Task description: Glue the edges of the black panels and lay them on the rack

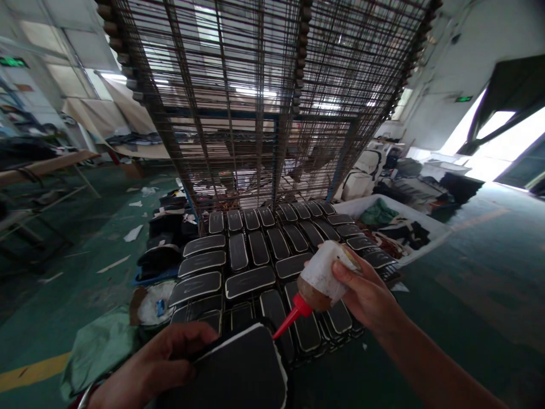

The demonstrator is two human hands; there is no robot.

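Note:
At the bottom centre, my left hand (164, 355) grips the left edge of a black panel (238, 372) with rounded corners and a whitish line along its rim. My right hand (364, 287) is wrapped round a squeeze bottle (319, 275) that is tilted nozzle-down to the left. The bottle is white above and brownish near its neck. Its red nozzle (289, 321) points at the panel's top right corner, at or very near the rim. Beyond both hands, many dark rounded panels (250, 282) with pale outlines lie in rows.
A tall wire rack (272, 108) leans behind the rows. At right stands a white bin (430, 236) holding cloth. Black items (159, 255) are piled at left, near a green cloth bag (102, 346) and an open container (155, 304). Scraps litter the green floor (102, 227).

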